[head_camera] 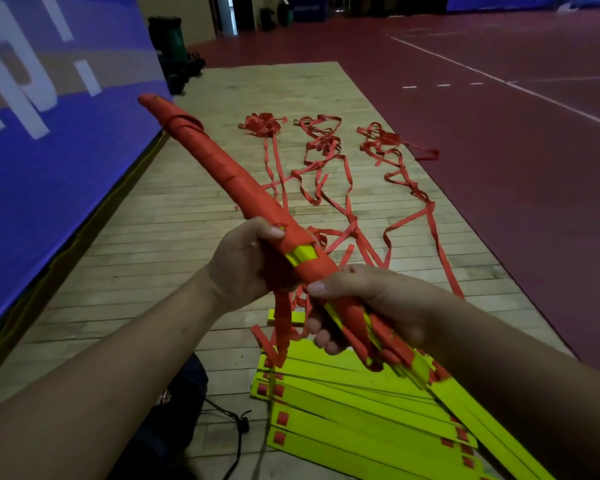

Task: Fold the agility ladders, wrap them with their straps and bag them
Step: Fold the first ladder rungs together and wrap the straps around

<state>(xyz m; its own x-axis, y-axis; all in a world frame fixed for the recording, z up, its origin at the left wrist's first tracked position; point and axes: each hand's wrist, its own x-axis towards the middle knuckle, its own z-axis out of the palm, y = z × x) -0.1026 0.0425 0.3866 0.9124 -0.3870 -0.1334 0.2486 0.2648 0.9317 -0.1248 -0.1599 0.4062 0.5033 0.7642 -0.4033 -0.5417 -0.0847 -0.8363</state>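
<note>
Your forearms point(84, 393) reached in from the bottom edge and met over a wooden floor point(174, 244), both hands on one wrapped agility ladder point(222, 164). The bundle, bound in spiralling turns of red strap, slanted up and away to the left, its far end near a blue banner point(49, 140). Your left grip point(243, 261) was curled round the bundle's middle, thumb on top, just above a gap in the wrapping where yellow rungs showed through. Your right grip point(371, 303) held the lower end, thumb pressed on the red binding and fingers curled underneath. A loose strap tail point(281, 327) hung below your left grip, down to a fanned stack of yellow rungs point(361, 407) lying on the floor beneath your right arm.

Beyond the bundle, three tangled runs of loose red straps point(326, 161) trailed across the boards. A dark bag point(181, 389) with a black drawcord point(243, 422) lay on the floor by your left forearm, just beside the stack. To the right the boards gave way to a dark red court surface point(516, 161) crossed by a white line point(482, 72). A green bin point(172, 38) stood at the banner's far end.
</note>
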